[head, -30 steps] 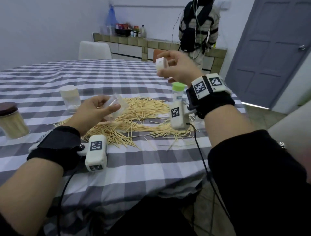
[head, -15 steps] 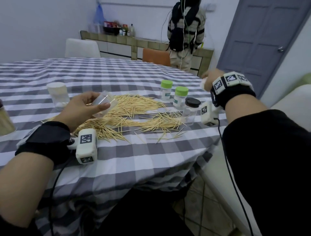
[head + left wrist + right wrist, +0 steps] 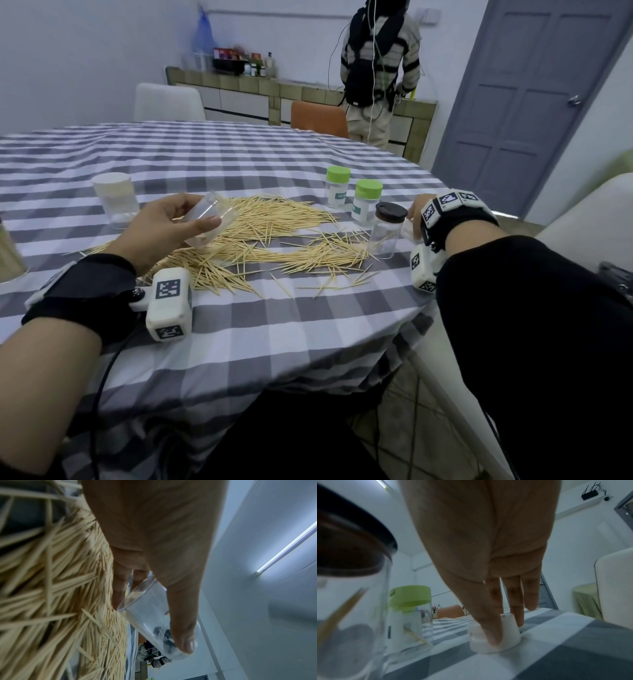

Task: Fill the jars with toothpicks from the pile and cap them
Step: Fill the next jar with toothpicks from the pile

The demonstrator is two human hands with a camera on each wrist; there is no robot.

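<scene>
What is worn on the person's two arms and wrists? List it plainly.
Left forearm bare above a black wrist wrap, with a white camera box bearing black square code markers and a black cable hanging from it. Right arm in a long black sleeve, with a black wrist band topped by white marker tiles and a white marked box below the wrist.

Black-lidded jar (image 3: 385,230) stands between right hand (image 3: 416,216) and toothpick pile (image 3: 260,236)

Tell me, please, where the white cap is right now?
The white cap sits on the checked tablecloth at the table's right edge, pinched by the right hand, just right of the black-lidded jar.
</scene>
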